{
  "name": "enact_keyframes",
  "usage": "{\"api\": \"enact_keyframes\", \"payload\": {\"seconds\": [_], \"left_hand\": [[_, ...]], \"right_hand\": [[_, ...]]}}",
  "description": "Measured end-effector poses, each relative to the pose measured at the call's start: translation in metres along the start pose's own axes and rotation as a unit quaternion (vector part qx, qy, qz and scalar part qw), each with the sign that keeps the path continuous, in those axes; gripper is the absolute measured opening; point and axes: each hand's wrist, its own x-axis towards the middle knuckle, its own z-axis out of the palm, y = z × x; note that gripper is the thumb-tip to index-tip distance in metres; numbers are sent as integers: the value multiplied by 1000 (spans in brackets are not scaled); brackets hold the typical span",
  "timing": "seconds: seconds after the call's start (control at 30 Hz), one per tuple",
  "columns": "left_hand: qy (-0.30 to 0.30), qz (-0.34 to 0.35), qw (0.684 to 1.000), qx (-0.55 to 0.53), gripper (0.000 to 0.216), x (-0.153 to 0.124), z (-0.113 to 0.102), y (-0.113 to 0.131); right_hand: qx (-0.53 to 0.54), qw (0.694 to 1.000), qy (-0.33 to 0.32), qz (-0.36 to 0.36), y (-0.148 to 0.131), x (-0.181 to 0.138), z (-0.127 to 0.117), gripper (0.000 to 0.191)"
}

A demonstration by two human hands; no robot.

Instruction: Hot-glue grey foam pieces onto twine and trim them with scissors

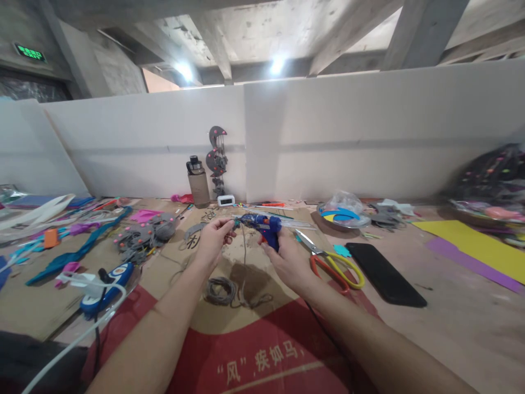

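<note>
My right hand (pixel 287 260) is closed round the grip of a blue glue gun (pixel 262 225), whose nozzle points left. My left hand (pixel 214 236) pinches a thin grey cord (pixel 243 249) right at the nozzle tip. The cord hangs down to a loose grey coil (pixel 220 289) lying on the cardboard sheet (pixel 246 339) below both hands. Whatever small piece sits between my left fingers is too small to make out.
Orange and yellow scissors (pixel 334 264) and a black phone (pixel 384 273) lie to the right. A water bottle (pixel 198 182) and a grey hanging ornament (pixel 217 158) stand by the white wall. Grey felt pieces (pixel 143 235), a power strip (pixel 107 282) and yellow foam sheet (pixel 471 243) lie around.
</note>
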Motion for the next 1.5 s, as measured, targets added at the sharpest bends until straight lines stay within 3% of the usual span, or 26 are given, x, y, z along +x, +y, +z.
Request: {"api": "enact_keyframes", "payload": {"seconds": [0.33, 1.5], "left_hand": [[9, 13, 1000, 14, 30, -1, 0, 2], [-9, 14, 1000, 25, 33, 0, -1, 0]], "right_hand": [[-13, 1000, -10, 15, 1, -2, 3, 23], [-6, 1000, -3, 14, 2, -2, 5, 24]]}}
